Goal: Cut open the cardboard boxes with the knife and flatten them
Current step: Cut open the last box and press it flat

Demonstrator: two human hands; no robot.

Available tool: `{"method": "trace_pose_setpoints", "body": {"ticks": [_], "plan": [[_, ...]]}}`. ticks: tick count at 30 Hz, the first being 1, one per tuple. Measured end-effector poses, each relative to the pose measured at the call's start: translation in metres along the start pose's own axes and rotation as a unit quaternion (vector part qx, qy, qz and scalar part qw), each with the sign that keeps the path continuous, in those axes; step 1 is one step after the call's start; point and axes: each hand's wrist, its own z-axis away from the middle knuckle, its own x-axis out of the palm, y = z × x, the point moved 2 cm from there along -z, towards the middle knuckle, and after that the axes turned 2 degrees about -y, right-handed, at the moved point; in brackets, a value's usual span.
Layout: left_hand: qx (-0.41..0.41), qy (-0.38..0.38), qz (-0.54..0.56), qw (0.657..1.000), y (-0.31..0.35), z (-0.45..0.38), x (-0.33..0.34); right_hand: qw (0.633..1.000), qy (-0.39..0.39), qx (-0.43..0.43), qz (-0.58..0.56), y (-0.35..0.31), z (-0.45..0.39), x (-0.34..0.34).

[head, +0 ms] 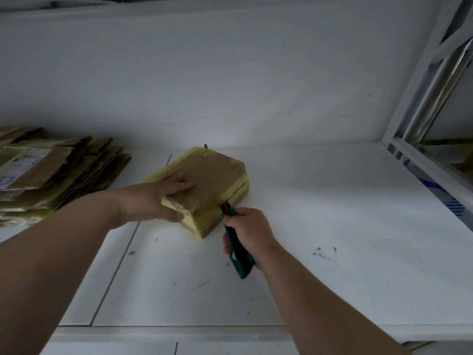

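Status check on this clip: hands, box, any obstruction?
Left hand gripping box. Right hand holding knife, tip at box's side. Nothing in the way.

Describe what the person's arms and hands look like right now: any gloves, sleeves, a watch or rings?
Both forearms are bare as far as the picture shows, with no sleeve in view. The left hand and the right hand wear no gloves. No watch, strap or bracelet shows at either wrist, and no ring is visible on the fingers that can be seen. No markings or tape show on either arm.

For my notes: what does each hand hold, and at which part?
Right hand grips the green knife by its handle. Left hand holds the taped box at its near left corner.
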Motion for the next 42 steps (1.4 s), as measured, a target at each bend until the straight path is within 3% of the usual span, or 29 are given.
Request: {"method": "trace_pose_setpoints", "body": {"ticks": [6,15,21,29,39,42], "plan": [[0.029,0.064,-0.125,0.990,-0.007,-0.004,0.011,1.000,-0.005,0.007,-0.028,0.003,-0.003,0.004],[0.043,0.088,-0.144,0.985,-0.014,-0.012,0.017,0.997,-0.071,0.005,-0.015,0.017,0.021,0.013],[0.010,0.121,-0.189,0.974,-0.016,-0.012,0.020,0.996,-0.089,0.016,0.014,0.010,0.024,0.006],[-0.027,0.182,-0.299,0.936,0.013,-0.013,0.023,0.996,-0.078,0.016,-0.030,0.015,0.027,-0.007],[-0.065,0.213,-0.314,0.923,0.042,-0.019,0.033,0.996,-0.085,0.006,0.017,0.006,0.038,-0.039],[-0.105,0.224,-0.308,0.919,0.054,-0.024,0.036,0.991,-0.118,0.019,0.061,0.005,0.046,-0.040]]}}
